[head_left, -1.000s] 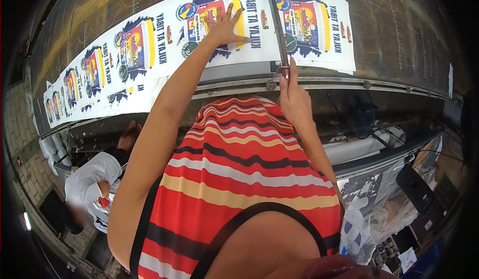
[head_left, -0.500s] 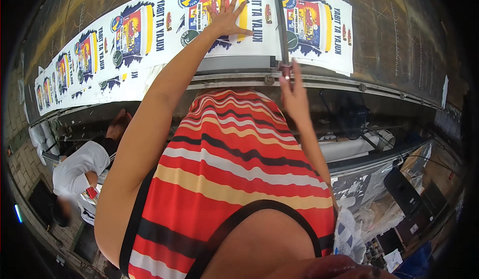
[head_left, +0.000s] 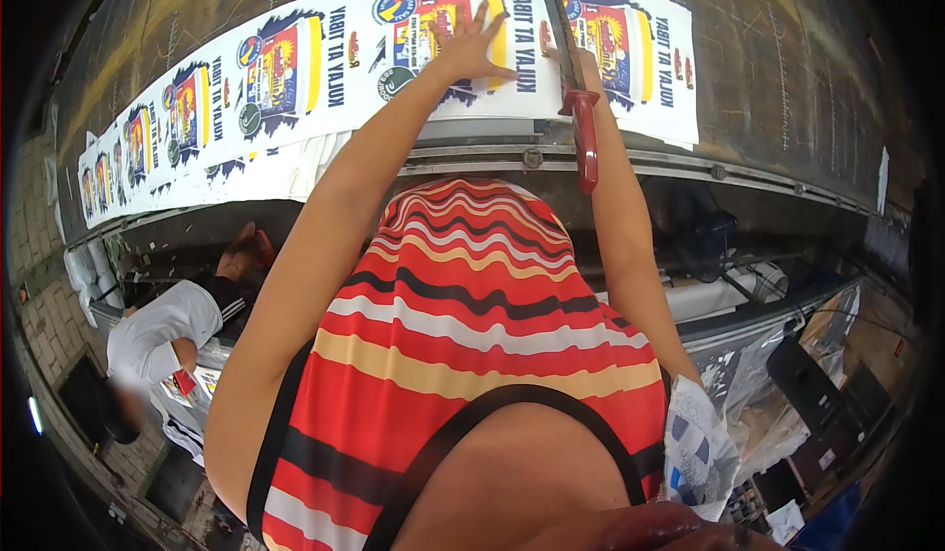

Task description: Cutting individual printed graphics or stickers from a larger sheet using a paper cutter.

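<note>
My left hand [head_left: 471, 47] lies flat with fingers spread on a long white printed sheet [head_left: 345, 88], which carries a row of repeated colourful bucket pictures. Across the sheet runs a long dark blade [head_left: 559, 29] with a red handle [head_left: 586, 142] at its near end. The handle stands free, tilted up toward me. Under the blade, my right hand [head_left: 588, 66] reaches to the printed piece [head_left: 630, 78] on the blade's right side. Most of its fingers are hidden behind the blade, so their grip is unclear.
A metal rail [head_left: 669, 164] edges the worn brown table [head_left: 787, 88]. Down at the left a person in a white shirt [head_left: 162, 324] bends over. White rolled material [head_left: 689, 295] and a dark flat panel [head_left: 802, 384] lie at the lower right.
The red handle has risen toward me, and my right hand has left it, reaching forward beneath the blade. My left hand stays spread on the sheet; the view has shifted slightly.
</note>
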The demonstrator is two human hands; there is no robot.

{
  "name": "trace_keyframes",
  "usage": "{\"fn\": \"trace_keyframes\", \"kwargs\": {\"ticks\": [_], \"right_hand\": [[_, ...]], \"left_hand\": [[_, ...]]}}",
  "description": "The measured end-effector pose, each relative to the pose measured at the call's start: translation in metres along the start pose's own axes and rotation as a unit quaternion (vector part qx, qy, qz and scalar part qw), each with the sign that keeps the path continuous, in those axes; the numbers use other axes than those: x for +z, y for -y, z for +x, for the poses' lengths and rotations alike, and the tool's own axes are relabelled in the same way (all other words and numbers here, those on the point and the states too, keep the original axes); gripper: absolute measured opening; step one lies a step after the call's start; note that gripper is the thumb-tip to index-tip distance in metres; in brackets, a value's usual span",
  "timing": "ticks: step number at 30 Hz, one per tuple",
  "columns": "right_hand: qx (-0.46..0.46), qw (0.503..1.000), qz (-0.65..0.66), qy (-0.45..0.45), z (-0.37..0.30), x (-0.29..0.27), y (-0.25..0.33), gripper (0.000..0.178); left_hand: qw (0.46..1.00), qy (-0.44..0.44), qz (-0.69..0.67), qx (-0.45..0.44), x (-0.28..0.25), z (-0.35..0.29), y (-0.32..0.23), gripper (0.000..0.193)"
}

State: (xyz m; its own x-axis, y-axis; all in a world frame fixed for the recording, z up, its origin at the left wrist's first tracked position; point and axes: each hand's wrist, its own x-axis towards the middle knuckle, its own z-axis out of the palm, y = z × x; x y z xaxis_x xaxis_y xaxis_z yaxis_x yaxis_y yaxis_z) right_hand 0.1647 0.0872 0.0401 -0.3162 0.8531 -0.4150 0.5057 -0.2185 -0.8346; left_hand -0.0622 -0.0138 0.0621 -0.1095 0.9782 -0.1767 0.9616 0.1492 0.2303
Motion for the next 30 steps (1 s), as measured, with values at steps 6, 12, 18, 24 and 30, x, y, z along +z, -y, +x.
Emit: {"fn": "trace_keyframes", "kwargs": {"ticks": [6,12,18,24,30], "right_hand": [[-0.009,0.996,-0.005,-0.093,0.011,-0.095,-0.037,0.032],[0.001,0.916,-0.276,-0.292,0.000,-0.249,-0.065,0.040],[-0.193,0.966,-0.022,-0.168,-0.178,-0.156,0.093,0.046],[-0.212,0.954,-0.203,-0.067,-0.263,-0.042,0.138,0.059],[-0.088,0.953,-0.289,0.008,-0.254,-0.020,0.052,0.062]], "left_hand": [[0.998,0.014,0.036,0.055,-0.011,-0.012,0.021,0.132],[0.997,0.061,0.050,0.022,-0.010,0.001,0.015,0.128],[0.997,0.054,0.050,0.026,-0.006,0.021,-0.009,0.127],[0.997,0.049,0.050,0.026,-0.004,0.027,-0.010,0.129],[0.997,0.056,0.037,0.024,0.004,0.031,-0.008,0.132]]}}
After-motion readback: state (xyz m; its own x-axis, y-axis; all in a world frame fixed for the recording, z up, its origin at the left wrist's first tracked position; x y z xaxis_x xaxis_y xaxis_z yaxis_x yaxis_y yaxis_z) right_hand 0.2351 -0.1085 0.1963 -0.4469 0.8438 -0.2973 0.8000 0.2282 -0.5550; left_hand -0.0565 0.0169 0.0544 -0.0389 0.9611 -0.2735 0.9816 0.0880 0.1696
